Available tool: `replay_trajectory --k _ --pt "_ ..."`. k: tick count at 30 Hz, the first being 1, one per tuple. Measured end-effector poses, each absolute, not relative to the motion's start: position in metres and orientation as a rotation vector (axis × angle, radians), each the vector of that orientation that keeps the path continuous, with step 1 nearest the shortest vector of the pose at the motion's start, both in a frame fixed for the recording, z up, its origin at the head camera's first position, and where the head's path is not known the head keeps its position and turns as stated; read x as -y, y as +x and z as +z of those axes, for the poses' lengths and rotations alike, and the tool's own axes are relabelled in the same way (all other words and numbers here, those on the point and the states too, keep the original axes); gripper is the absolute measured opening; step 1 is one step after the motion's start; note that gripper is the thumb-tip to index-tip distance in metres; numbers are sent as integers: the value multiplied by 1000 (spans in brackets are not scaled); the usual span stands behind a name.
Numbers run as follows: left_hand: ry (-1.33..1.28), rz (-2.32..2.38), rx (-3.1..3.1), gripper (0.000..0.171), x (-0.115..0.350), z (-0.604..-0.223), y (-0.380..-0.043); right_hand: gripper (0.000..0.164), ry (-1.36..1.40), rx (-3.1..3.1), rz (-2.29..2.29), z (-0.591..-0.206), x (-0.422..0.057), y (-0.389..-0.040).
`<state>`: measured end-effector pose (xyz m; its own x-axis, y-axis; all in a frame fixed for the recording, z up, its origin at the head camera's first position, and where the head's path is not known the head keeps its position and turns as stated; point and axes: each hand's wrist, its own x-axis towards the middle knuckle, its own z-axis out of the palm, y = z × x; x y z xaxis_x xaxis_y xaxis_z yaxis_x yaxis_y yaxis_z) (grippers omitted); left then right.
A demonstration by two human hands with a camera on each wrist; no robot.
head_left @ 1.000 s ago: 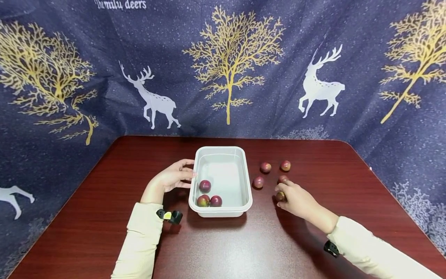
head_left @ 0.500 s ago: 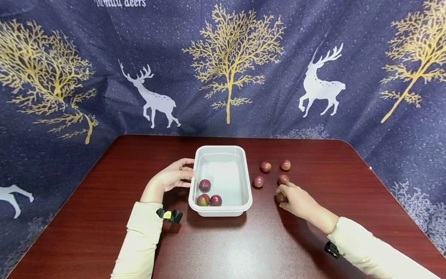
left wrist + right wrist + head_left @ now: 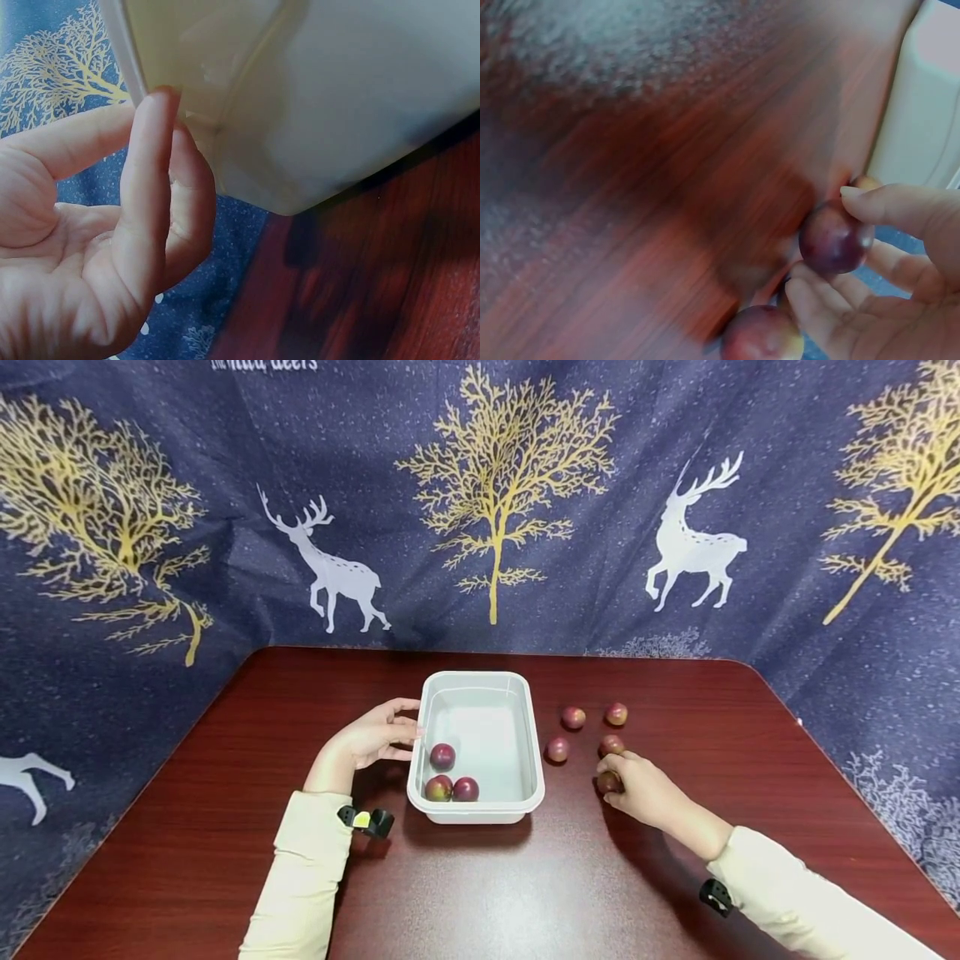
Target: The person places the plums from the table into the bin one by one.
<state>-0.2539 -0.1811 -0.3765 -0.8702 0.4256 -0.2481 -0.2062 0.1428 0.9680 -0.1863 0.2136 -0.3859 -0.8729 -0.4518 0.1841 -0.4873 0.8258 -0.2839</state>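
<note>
A white plastic box (image 3: 480,817) stands on the table with three plums inside, one of them a dark purple plum (image 3: 442,757). At its left side my left hand (image 3: 378,735) holds the rim between thumb and fingers; the left wrist view shows these fingers (image 3: 150,172) against the box wall. To the right of the box, my right hand (image 3: 641,789) pinches a dark red plum (image 3: 835,236) between thumb and fingertips, low over the tabletop. Whether this plum still touches the table I cannot tell. Close to that hand lies another plum (image 3: 611,745).
Beyond the right hand are more loose plums: one near the box (image 3: 557,749), one behind it (image 3: 573,717) and one farther right (image 3: 617,714). The dark red wooden table (image 3: 480,893) ends at a blue cloth backdrop (image 3: 555,610) printed with trees and deer.
My right fingers have closed more tightly round the plum, which has turned and shifted slightly right. The left hand and the box stay put. The head view has tilted a little.
</note>
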Motion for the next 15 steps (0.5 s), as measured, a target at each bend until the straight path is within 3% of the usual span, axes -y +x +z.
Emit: replay_trajectory --k 15 --pt "211 1775 -1965 64 181 -376 -254 27 548 2948 1115 -382 -223 -192"
